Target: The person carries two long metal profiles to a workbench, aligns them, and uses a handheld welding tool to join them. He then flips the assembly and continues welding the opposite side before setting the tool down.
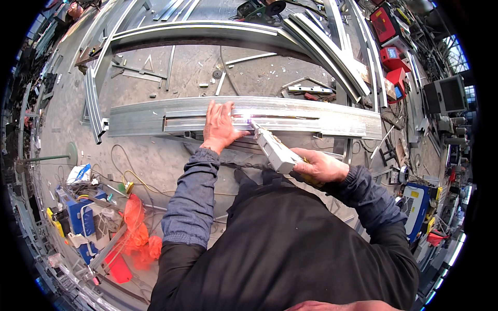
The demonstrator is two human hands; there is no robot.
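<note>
A wide silvery metal beam [140,120] lies crosswise in front of me, with a narrower metal profile [187,123] along its middle. My left hand [219,124] rests on the narrower profile, fingers stretched forward and thumb out to the right. A grey, box-bodied handheld welding gun [272,149] is in the grip of my right hand [320,167], its thin nozzle pointing up and left. At the nozzle's tip a small bright violet-white glow shows on the profile, just right of my left hand. The underside of my right fingers is partly hidden by the gun.
Long metal bars [332,62] lean beyond the beam at the right, and a dark beam [197,35] crosses farther back. Red machines [392,59] line the right side. Blue equipment [80,217], an orange plastic sheet [136,223] and a yellow hose [148,185] lie at the left.
</note>
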